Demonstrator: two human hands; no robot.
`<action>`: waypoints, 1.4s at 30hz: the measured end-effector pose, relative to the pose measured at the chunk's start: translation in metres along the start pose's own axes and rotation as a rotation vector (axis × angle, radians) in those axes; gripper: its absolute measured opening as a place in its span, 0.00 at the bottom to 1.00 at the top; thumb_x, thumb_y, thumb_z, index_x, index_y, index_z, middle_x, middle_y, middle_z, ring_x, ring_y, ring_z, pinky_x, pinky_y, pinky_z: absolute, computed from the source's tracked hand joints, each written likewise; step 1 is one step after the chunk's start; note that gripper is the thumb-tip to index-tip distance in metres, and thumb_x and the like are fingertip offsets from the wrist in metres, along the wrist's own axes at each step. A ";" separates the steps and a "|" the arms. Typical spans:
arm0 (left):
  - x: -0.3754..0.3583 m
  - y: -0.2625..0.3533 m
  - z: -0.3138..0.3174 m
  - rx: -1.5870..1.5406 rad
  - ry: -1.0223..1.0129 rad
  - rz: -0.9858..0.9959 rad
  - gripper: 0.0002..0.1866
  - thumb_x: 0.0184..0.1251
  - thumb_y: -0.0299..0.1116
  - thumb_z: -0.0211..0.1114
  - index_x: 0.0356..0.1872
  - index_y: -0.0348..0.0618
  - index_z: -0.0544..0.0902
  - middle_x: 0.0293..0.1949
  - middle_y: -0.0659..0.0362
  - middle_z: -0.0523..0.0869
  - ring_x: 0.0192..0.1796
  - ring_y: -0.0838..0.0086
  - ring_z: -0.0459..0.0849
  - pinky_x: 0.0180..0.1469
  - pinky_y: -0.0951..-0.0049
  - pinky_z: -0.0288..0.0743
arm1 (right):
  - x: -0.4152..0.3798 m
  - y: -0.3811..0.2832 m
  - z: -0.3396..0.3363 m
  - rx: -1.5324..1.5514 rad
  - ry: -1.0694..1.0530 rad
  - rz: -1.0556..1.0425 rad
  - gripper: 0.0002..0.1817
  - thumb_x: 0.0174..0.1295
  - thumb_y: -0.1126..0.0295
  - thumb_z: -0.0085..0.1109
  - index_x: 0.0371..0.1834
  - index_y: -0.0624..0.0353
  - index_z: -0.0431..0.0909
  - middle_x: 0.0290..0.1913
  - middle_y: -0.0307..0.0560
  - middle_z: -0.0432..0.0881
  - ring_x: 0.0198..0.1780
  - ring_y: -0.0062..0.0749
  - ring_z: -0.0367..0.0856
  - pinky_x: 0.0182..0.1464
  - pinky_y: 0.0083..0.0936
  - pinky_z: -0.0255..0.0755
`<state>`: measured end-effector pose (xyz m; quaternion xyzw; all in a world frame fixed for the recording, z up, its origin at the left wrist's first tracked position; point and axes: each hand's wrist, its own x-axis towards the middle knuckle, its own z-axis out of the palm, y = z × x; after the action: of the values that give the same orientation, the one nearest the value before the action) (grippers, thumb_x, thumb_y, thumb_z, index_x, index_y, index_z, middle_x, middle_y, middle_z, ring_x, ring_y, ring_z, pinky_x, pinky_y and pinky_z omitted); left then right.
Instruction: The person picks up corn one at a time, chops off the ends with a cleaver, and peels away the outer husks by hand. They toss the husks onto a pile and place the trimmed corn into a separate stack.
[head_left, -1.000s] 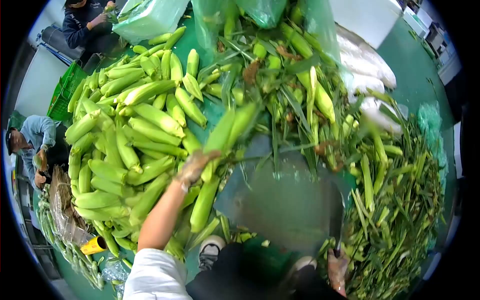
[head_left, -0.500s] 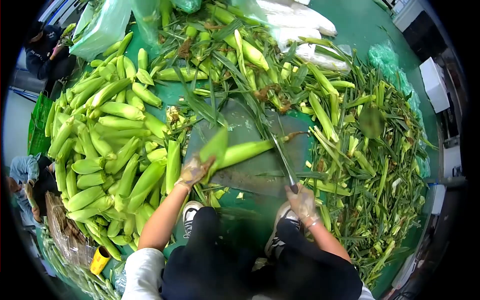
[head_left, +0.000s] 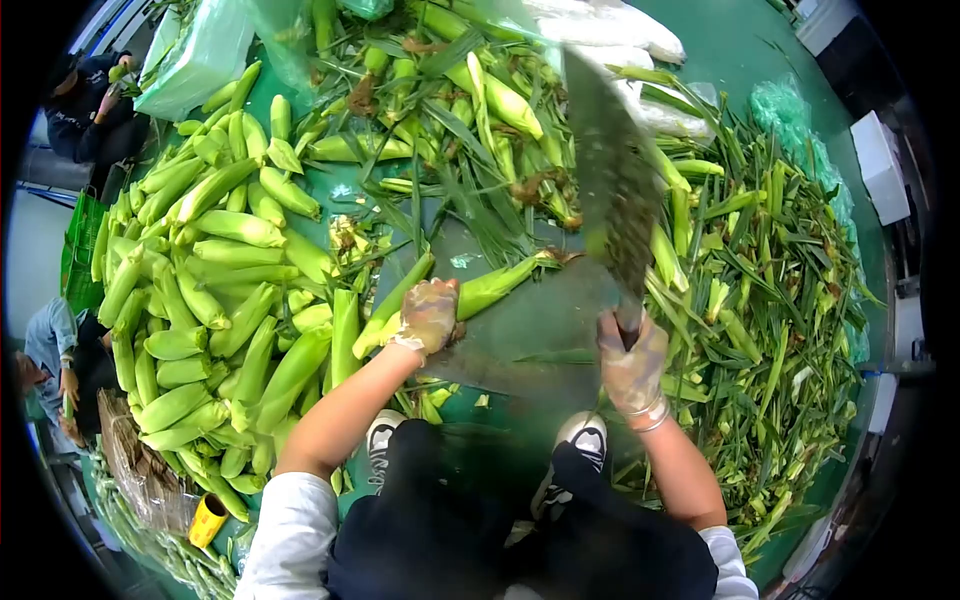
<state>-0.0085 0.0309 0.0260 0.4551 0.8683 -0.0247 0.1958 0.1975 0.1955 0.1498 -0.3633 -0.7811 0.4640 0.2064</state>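
raised since half a second ago: the broad, dark metal knife (head_left: 615, 185), swung up from the tip of the long, pale-green, husk-wrapped ear of corn (head_left: 497, 287). your gloved right hand (head_left: 632, 362) is wrapped round its handle; your gloved left hand (head_left: 430, 316) is curled over the ear, probably pinning it. the ear lies across the flat grey board (head_left: 550, 318), brown tip rightward, likely keeping your fingers clear of the blade.

Shot from head height by a worn camera, looking forward and steeply down past dark trousers (head_left: 420, 515) to left hand (head_left: 430, 315) and right hand (head_left: 637, 368) at close range, reaching wide to green floor (head_left: 735, 45) beyond.
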 end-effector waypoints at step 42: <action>-0.305 -0.310 -0.170 0.682 0.951 -0.925 0.21 0.56 0.35 0.69 0.50 0.40 0.78 0.47 0.49 0.82 0.48 0.56 0.81 0.52 0.63 0.74 | -0.068 0.080 0.162 -0.131 -0.590 0.101 0.18 0.62 0.52 0.59 0.40 0.56 0.82 0.25 0.51 0.82 0.29 0.37 0.82 0.34 0.35 0.73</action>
<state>-0.1550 -0.3503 0.2518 0.0406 0.9064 -0.1730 -0.3832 0.1649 0.0750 0.0020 -0.2637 -0.8165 0.5079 -0.0765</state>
